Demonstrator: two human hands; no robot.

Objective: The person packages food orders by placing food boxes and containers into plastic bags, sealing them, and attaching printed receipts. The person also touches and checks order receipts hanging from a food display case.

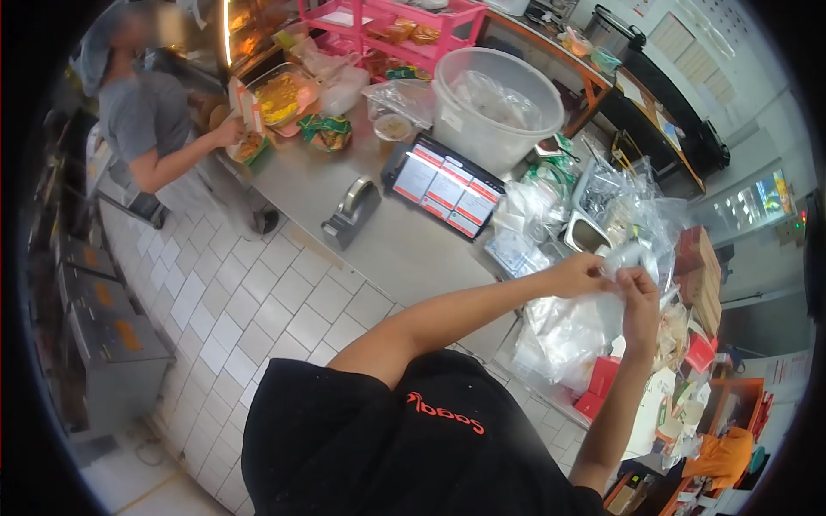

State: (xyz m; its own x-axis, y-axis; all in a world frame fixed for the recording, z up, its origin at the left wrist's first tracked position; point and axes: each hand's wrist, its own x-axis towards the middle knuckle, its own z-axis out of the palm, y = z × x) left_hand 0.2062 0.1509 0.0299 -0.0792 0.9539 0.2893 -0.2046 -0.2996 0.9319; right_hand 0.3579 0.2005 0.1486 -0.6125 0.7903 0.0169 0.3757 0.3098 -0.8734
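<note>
Both of my hands are close together over the cluttered right part of the metal table (379, 258). My left hand (578, 275) pinches a clear plastic bag (632, 256) from the left side. Just right of it, my right hand (637, 284) has its fingers closed on the same bag. More clear plastic bags (559, 340) lie below the hands. A metal container (587, 234) among plastic packaging sits just beyond them. The tablet (447, 185) with a lit screen stands farther up the table.
A tape dispenser (353, 211) is near the table's left edge. Beyond the tablet stands a large translucent tub (499, 103). A co-worker (155, 112) at the upper left holds a food box. Red boxes (598, 387) lie at the lower right.
</note>
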